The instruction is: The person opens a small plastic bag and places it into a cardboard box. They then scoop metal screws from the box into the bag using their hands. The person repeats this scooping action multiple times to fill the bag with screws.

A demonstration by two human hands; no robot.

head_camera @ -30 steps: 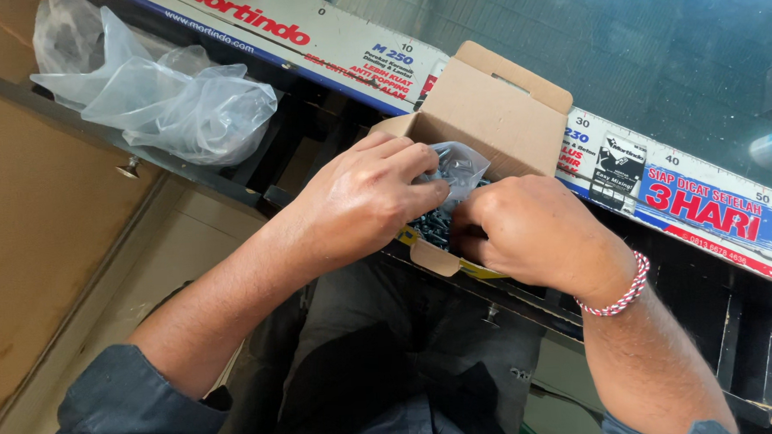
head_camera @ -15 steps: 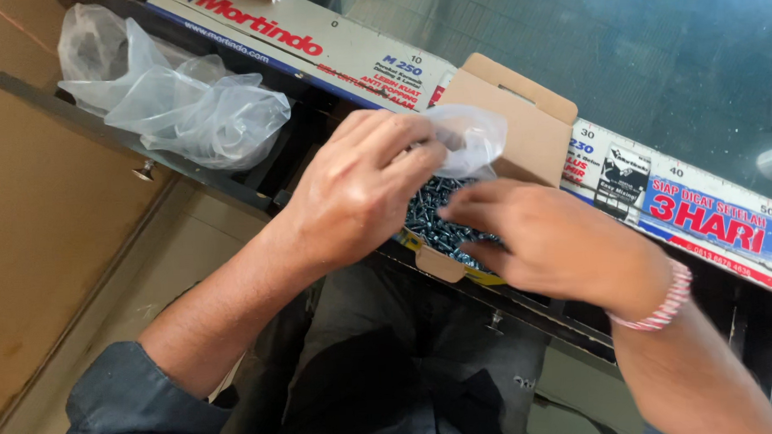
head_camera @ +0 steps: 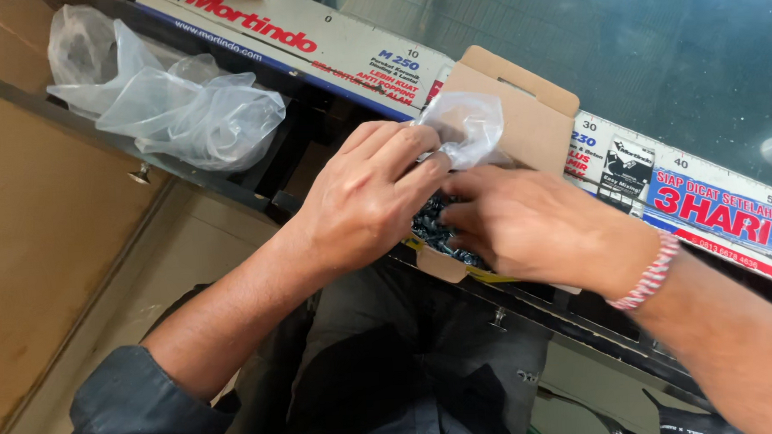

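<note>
A: Where are the two hands?

B: Both sit over a small open brown cardboard box (head_camera: 521, 124) that rests at the edge of the glass-topped surface (head_camera: 622, 50). The left hand (head_camera: 364, 205) comes in from the left, its fingers curled and pinched together on a thin clear plastic bag (head_camera: 464, 127) that rises out of the box. The right hand (head_camera: 534, 228) lies just beside it, fingers bent down and together at the mouth of the box, touching the bag's lower part.

A: What is in the box?

B: Small dark metal screws (head_camera: 434, 228), a heap of them, showing between the two hands inside the plastic. The box's flap stands upright behind the bag.

A: Is the right hand clamped on anything?

B: Its fingertips press on the plastic and the screws, but I cannot tell whether it truly grips them; the left hand hides part of it.

A: Anything else around?

B: A red and white braided wristband (head_camera: 644, 275) is on the right wrist. A long printed ruler strip (head_camera: 326, 46) runs along the surface's front edge, behind the box. Well apart to the left, a crumpled clear plastic bag (head_camera: 173, 105) lies on a dark metal rail (head_camera: 96, 134). Below, the person's dark grey trousers (head_camera: 393, 373) and a rolled dark sleeve (head_camera: 134, 410) show.
</note>
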